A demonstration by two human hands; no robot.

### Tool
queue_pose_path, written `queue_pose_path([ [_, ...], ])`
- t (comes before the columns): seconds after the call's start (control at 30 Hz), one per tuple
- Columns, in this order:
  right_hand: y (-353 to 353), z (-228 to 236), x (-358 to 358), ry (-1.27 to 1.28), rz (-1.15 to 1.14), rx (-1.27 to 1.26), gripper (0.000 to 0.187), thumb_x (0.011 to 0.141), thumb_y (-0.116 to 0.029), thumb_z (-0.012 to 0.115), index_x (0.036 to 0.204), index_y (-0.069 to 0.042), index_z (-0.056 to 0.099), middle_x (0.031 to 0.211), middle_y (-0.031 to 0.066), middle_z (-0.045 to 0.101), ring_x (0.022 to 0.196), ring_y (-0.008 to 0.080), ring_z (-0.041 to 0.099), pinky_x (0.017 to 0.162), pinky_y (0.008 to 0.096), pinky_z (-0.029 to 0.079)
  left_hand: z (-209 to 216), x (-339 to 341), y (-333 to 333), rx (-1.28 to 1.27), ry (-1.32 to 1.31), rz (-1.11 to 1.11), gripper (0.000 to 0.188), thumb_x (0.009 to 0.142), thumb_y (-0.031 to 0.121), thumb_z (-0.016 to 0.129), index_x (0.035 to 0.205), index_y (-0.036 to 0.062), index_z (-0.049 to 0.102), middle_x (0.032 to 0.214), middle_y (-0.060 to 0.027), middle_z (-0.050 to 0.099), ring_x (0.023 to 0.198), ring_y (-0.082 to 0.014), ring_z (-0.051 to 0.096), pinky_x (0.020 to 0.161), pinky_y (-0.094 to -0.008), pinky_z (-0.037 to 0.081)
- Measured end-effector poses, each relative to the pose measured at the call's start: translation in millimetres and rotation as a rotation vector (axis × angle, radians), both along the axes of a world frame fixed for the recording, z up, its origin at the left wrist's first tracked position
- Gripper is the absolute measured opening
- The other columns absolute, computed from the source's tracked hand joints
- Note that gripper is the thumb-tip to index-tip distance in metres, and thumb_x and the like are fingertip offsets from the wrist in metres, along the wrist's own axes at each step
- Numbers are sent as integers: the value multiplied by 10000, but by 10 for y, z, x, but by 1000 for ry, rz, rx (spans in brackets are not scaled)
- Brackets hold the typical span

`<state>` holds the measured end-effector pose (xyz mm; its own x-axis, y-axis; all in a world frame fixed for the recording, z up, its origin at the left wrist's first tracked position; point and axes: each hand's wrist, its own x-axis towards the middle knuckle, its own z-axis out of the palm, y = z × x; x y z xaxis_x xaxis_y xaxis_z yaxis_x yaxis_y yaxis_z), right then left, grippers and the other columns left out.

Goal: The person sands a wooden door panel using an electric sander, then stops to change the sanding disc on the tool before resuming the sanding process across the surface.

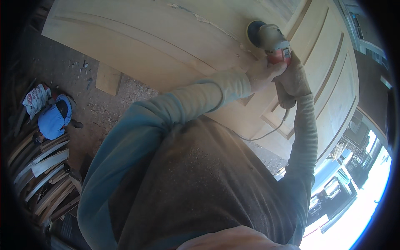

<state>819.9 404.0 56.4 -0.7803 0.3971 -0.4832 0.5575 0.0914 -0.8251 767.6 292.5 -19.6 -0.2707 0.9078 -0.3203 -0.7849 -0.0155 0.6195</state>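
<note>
Both of my hands are closed on a dusty angle grinder (275, 39) with a red band and a round sanding disc (255, 33). The disc's edge lies at the face of a large pale wooden door (166, 46) with grooved panels. My left hand (261, 76) reaches across and grips the near side of the tool's body, thumb along the red part. Wrapped round the body from the right is my right hand (295, 77). The rear end of the grinder pokes out below it, with a grey cord (268, 132) trailing to the left. Some fingers are hidden behind the tool.
A wooden block (108, 79) sits under the door's left part. Stacked boards (46, 175) lie at the left, beside a crouching person in blue (54, 118) and a white printed sack (36, 100). Dirt ground (91, 121) is strewn with chips. Vehicles (329, 191) stand outside at the right.
</note>
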Motion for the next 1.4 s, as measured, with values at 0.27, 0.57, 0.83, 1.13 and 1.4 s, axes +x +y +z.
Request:
queue_pose_path([
  [0.27,-643,30,225,-137,322,357,525,784,-183,835,1187,4,556,1036,199,733,988,376,730,837,436,556,-106,256,-1030,13,111,-34,476,1059,263,582,1444,6,471,1346,-93,575,1210,-148,559,1042,-353,474],
  [0.57,-575,-116,339,-125,320,377,602,760,-183,863,1227,15,537,1033,193,727,986,322,732,831,427,568,-87,362,-941,119,42,88,492,1045,319,616,1435,53,478,1283,-73,605,1163,-159,575,991,-355,503],
  [0.83,-302,-66,90,-54,59,117,587,768,-170,857,1215,11,521,1008,233,702,1010,368,723,819,455,554,-105,1,-498,77,45,-78,524,1057,419,566,1436,63,498,1272,-97,623,1191,-180,586,967,-369,521],
  [1.13,-155,-67,-183,21,210,323,637,729,-204,865,1230,34,552,1058,219,718,1022,339,721,890,413,547,18,-243,-460,83,154,90,631,1049,480,555,1456,5,465,1345,-122,582,1242,-195,567,1032,-364,476],
  [1.4,1591,-316,-1253,-183,-41,562,578,747,-451,798,1069,25,733,957,144,737,857,250,713,774,390,558,-214,-993,-499,-338,1727,-24,822,1004,549,552,1504,-83,391,1559,-300,381,1486,-414,339,1223,-521,272],
])
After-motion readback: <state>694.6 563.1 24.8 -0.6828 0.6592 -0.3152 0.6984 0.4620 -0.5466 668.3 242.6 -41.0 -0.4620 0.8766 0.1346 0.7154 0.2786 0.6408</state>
